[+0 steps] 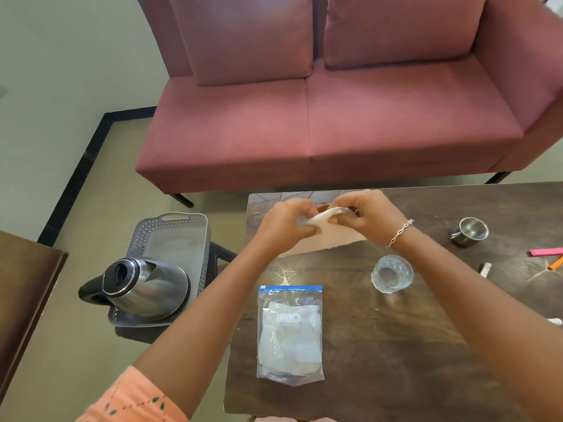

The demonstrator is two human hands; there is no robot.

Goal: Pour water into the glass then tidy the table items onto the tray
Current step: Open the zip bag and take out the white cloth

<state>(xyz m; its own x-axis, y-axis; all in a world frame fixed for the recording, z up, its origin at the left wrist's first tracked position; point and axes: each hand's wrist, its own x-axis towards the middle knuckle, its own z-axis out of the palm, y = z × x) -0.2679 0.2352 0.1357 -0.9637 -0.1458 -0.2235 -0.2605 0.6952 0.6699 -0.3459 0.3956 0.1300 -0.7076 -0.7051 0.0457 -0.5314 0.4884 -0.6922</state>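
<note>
Dark wood table (396, 345) stands in front of a pink sofa (335, 117), with tiled floor to the left.

Hands: both are raised over the far edge of the table, close together. The left hand (285, 226) and right hand (370, 216) each pinch one end of a white cloth (327, 216). The cloth is bunched into a narrow roll between the two hands; the fingers of both hands are closed on it, thumbs pressing from the near side. A loose part of the cloth hangs below the hands and reaches the table top. A bracelet (399, 233) sits on the right wrist. An orange sleeve (134, 400) shows at the lower left.

Table items:
- Glass (392, 273): clear, upright, near the right forearm, well apart from the fingers. Whether it holds water cannot be told.
- Bag (290, 335): clear zip type with blue seal, white contents, lying flat between the forearms.
- Cup (469, 231): steel, upright, right of the right wrist.
- Pink strip (545, 251) and other small items at the right edge; too small to identify.

Off the table, to the left:
- Tray (170, 236): grey, perforated walls, resting on a low dark stand.
- Kettle (143, 287): steel with black handle, standing on the near part of the tray
</note>
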